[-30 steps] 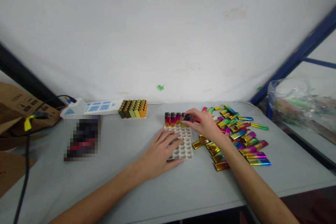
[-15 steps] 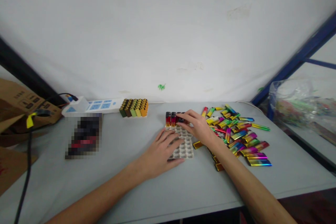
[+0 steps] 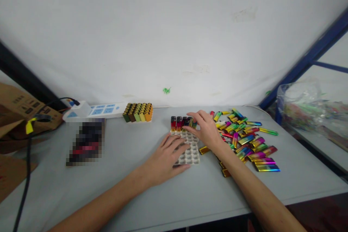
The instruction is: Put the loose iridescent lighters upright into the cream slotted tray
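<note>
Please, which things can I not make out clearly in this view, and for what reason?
In the head view:
White tray, part: covered by the left hand.
Whether the right hand grips one of the lighters: the hand hides the contact.
Dark item: pixelated.
Plastic bag, contents: blurred.
Brown cardboard: cut by left edge.

At the frame's lower left, a bare left forearm (image 3: 111, 194) is tapering into a bare left hand (image 3: 166, 161); at lower right, a bare right forearm (image 3: 252, 183) is narrowing toward a bare right hand (image 3: 208, 132).
</note>
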`<action>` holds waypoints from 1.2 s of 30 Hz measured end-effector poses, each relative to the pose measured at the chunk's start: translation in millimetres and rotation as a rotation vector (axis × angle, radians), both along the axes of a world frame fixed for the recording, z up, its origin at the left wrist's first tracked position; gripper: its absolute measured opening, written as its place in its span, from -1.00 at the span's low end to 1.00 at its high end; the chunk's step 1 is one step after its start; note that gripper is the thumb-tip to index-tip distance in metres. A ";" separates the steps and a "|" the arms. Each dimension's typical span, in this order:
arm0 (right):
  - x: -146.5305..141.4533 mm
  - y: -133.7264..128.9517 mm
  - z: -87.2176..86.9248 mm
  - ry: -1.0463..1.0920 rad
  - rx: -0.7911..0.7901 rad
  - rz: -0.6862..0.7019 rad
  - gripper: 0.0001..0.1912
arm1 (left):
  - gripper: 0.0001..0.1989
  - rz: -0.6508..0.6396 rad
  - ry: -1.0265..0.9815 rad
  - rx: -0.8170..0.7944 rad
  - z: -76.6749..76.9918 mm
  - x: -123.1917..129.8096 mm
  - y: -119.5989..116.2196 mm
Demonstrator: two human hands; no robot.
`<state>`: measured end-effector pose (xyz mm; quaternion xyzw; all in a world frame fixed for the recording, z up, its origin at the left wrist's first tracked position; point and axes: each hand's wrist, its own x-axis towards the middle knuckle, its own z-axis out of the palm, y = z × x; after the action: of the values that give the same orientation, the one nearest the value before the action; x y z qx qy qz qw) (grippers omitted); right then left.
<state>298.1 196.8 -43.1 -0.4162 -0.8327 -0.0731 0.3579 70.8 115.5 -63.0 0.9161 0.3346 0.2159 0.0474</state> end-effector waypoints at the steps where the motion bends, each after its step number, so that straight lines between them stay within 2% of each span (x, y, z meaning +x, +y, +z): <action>1: 0.3 0.3 0.2 -0.004 0.003 0.000 -0.56 | -0.48 0.000 0.000 0.007 -0.3 0.0 0.1; 7: 8.7 4.8 4.5 0.075 -0.019 0.054 -0.63 | -0.45 0.002 0.021 0.016 -1.1 -0.1 0.1; 9: 19.0 11.4 5.6 0.133 -0.018 0.028 -0.68 | -0.46 0.006 0.020 0.015 -1.4 -0.3 -0.1; 13: 51.6 32.2 -5.0 0.166 -0.015 -0.165 -0.68 | -0.48 0.004 0.017 0.009 -3.2 -1.0 0.1; 16: 72.3 43.6 -21.7 -0.004 -0.104 -0.305 -0.63 | -0.46 0.000 0.022 0.000 -4.1 -1.5 0.6; 18: 78.6 46.3 -30.6 -0.147 -0.209 -0.341 -0.63 | -0.46 0.002 0.024 -0.002 -3.9 -1.7 0.6; 22: 77.6 46.0 -32.7 -0.269 -0.323 -0.311 -0.67 | -0.47 0.001 0.027 -0.008 -2.2 -1.7 0.3; 29: 74.7 43.3 -20.2 -0.205 -0.312 -0.211 -0.91 | -0.47 0.005 0.023 -0.003 -0.7 -1.4 -0.4; 36: 72.9 42.7 -25.0 -0.154 -0.341 -0.387 -0.90 | -0.47 0.003 0.016 -0.010 -2.4 -1.5 0.6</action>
<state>370.9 239.4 -68.1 -0.6152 -0.7626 -0.0304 0.1977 69.3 116.0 -65.4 0.9170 0.3377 0.2067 0.0490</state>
